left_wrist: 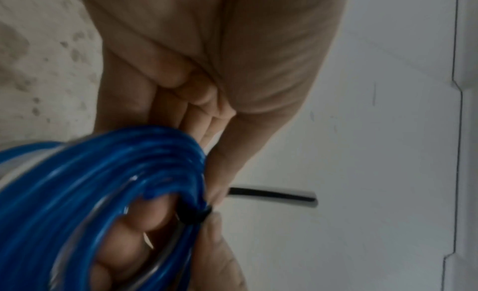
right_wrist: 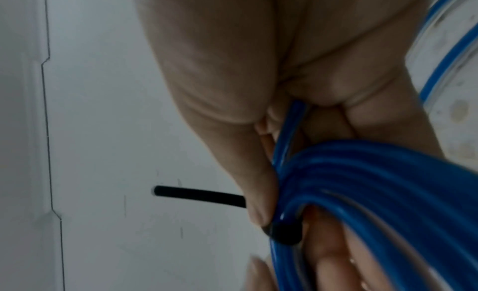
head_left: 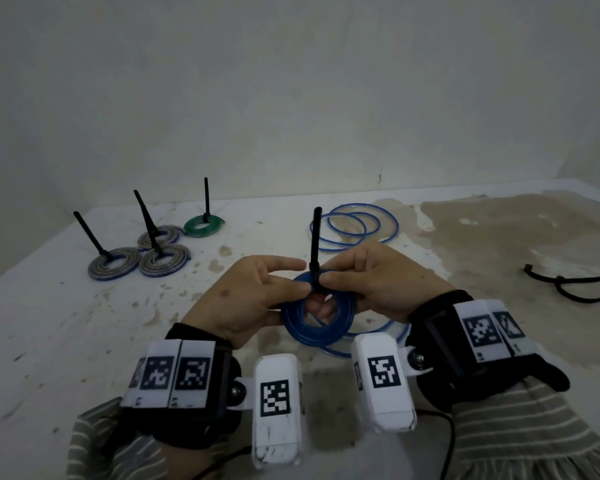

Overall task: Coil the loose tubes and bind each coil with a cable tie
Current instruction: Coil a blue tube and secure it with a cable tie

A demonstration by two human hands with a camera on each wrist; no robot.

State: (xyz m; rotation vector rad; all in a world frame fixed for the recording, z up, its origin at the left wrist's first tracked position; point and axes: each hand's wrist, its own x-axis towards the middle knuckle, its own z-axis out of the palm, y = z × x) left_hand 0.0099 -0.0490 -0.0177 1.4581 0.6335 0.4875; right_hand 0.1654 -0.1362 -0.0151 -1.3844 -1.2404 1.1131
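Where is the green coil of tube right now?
In the head view the green coil lies on the white table, far left near the wall, just right of three bound grey coils, with its black cable tie standing upright.

Stained white table point(head_left: 66, 323) against pale wall point(head_left: 291, 81)

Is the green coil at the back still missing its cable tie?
No: the green coil already carries a black cable tie standing upright from it.
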